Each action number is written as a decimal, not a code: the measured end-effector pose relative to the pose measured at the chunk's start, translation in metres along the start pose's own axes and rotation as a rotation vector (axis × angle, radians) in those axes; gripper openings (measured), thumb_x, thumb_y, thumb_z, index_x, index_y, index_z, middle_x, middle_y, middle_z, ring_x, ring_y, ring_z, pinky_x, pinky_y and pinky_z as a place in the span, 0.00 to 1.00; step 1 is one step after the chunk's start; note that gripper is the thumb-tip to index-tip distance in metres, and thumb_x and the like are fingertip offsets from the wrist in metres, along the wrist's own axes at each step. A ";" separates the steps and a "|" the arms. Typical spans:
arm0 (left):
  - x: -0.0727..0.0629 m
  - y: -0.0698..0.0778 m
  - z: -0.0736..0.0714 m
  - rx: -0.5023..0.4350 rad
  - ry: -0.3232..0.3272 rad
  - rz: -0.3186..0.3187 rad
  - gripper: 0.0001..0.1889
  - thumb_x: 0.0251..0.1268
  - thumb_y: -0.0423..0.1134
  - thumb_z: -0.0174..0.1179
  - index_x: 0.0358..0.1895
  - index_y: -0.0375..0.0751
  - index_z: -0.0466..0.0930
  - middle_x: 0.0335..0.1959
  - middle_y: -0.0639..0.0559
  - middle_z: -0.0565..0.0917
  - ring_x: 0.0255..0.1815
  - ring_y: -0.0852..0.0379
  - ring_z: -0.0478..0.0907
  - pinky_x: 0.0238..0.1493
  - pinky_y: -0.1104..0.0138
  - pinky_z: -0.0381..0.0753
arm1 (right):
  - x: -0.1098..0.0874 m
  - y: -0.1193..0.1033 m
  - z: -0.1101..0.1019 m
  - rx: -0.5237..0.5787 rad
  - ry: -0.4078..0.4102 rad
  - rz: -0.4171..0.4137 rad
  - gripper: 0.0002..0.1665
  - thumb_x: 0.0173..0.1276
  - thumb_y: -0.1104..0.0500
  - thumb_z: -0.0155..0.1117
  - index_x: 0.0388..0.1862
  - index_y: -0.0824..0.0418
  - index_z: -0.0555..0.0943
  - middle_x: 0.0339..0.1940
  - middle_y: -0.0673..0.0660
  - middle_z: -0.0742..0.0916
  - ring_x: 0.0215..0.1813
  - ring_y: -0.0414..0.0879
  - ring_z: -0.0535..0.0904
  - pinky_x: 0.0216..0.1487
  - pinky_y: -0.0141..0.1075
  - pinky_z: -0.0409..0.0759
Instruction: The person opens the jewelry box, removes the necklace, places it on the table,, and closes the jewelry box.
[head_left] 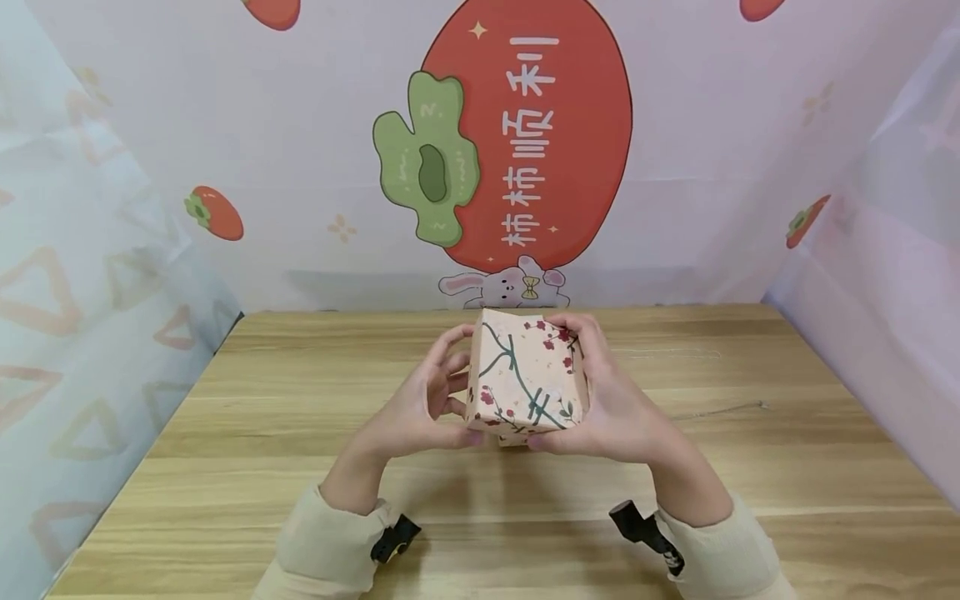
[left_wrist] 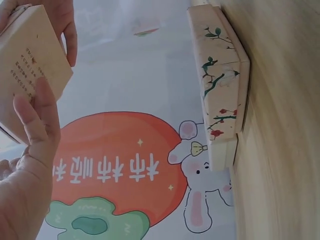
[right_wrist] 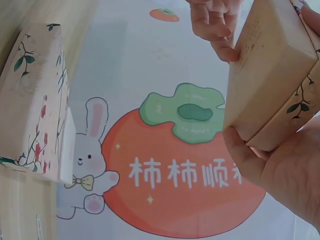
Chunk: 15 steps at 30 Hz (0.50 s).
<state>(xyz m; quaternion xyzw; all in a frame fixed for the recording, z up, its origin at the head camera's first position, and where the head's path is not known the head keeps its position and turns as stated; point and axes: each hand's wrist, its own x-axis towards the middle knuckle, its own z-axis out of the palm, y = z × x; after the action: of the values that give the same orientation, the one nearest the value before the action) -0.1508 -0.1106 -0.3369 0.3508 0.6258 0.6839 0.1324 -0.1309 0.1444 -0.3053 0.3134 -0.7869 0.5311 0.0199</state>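
A cream gift box (head_left: 525, 371) with dark green branches and red blossoms is held up above the table, tilted. My right hand (head_left: 618, 408) grips its right side, the thumb along the lower front edge. My left hand (head_left: 408, 417) holds the left side, its thumb at the lower left corner and its fingers bent behind. The left wrist view shows small printed text on the plain underside (left_wrist: 30, 65), with left fingertips against it. Beneath the held box, a second floral box (left_wrist: 220, 85) rests on the table, mostly hidden in the head view.
On the right of the wooden table (head_left: 225, 450) lie a thin chain (head_left: 723, 412) and another faint, pale strand (head_left: 671, 354). A cloth backdrop (head_left: 322, 150) with a large persimmon and a rabbit stands behind. Cloth sheets flank both sides. Black wrist cameras (head_left: 395, 537) sit at both cuffs.
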 end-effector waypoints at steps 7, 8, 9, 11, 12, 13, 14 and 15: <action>-0.002 -0.002 -0.002 -0.122 -0.050 -0.056 0.54 0.51 0.25 0.69 0.77 0.51 0.42 0.68 0.46 0.68 0.56 0.54 0.80 0.50 0.64 0.85 | 0.001 0.000 -0.002 0.050 -0.003 -0.022 0.64 0.43 0.66 0.84 0.74 0.57 0.53 0.70 0.55 0.65 0.65 0.49 0.66 0.59 0.31 0.76; -0.002 -0.002 -0.003 -0.136 -0.059 -0.065 0.55 0.53 0.25 0.68 0.78 0.51 0.40 0.69 0.44 0.66 0.56 0.54 0.80 0.50 0.65 0.85 | 0.001 -0.001 -0.001 0.038 0.001 -0.019 0.64 0.42 0.65 0.84 0.74 0.56 0.54 0.70 0.54 0.64 0.66 0.49 0.65 0.60 0.31 0.75; -0.003 -0.002 -0.004 -0.151 -0.068 -0.073 0.55 0.55 0.27 0.68 0.79 0.51 0.39 0.71 0.41 0.64 0.56 0.55 0.79 0.51 0.65 0.84 | 0.001 -0.001 -0.001 0.024 0.006 -0.015 0.64 0.42 0.64 0.85 0.74 0.55 0.54 0.70 0.54 0.64 0.66 0.48 0.65 0.60 0.30 0.74; -0.003 -0.002 -0.005 -0.194 -0.080 -0.095 0.52 0.61 0.29 0.64 0.80 0.49 0.36 0.75 0.34 0.58 0.57 0.56 0.79 0.52 0.67 0.83 | 0.001 -0.002 -0.001 -0.004 0.018 -0.009 0.64 0.42 0.63 0.85 0.74 0.54 0.55 0.70 0.53 0.63 0.67 0.47 0.64 0.61 0.29 0.73; -0.003 -0.001 -0.005 -0.217 -0.074 -0.117 0.48 0.65 0.32 0.60 0.80 0.47 0.36 0.76 0.32 0.55 0.56 0.56 0.79 0.52 0.69 0.83 | 0.001 -0.002 -0.001 -0.014 0.022 -0.008 0.65 0.42 0.63 0.86 0.74 0.54 0.55 0.70 0.53 0.63 0.67 0.47 0.64 0.61 0.29 0.73; -0.003 0.000 -0.005 -0.238 -0.057 -0.143 0.45 0.69 0.36 0.57 0.81 0.46 0.36 0.76 0.31 0.54 0.55 0.57 0.79 0.51 0.70 0.82 | 0.001 -0.001 -0.001 -0.021 0.026 -0.010 0.65 0.41 0.63 0.86 0.74 0.54 0.55 0.70 0.53 0.63 0.67 0.47 0.64 0.62 0.28 0.72; -0.002 0.000 -0.005 -0.250 -0.034 -0.171 0.41 0.73 0.40 0.53 0.81 0.45 0.37 0.76 0.31 0.55 0.54 0.58 0.79 0.51 0.71 0.82 | 0.001 -0.001 -0.001 -0.026 0.029 -0.011 0.65 0.41 0.63 0.86 0.74 0.54 0.55 0.70 0.53 0.63 0.67 0.47 0.64 0.61 0.28 0.72; -0.001 0.001 -0.004 -0.259 -0.007 -0.198 0.38 0.76 0.44 0.49 0.81 0.44 0.39 0.76 0.32 0.57 0.53 0.59 0.80 0.51 0.71 0.82 | 0.001 -0.001 -0.001 -0.032 0.031 -0.015 0.65 0.41 0.63 0.86 0.73 0.54 0.55 0.70 0.53 0.63 0.67 0.47 0.64 0.61 0.28 0.72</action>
<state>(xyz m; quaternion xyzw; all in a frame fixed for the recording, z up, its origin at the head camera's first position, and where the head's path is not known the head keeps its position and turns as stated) -0.1517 -0.1145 -0.3360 0.2698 0.5636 0.7412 0.2453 -0.1318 0.1445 -0.3037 0.3107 -0.7924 0.5233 0.0412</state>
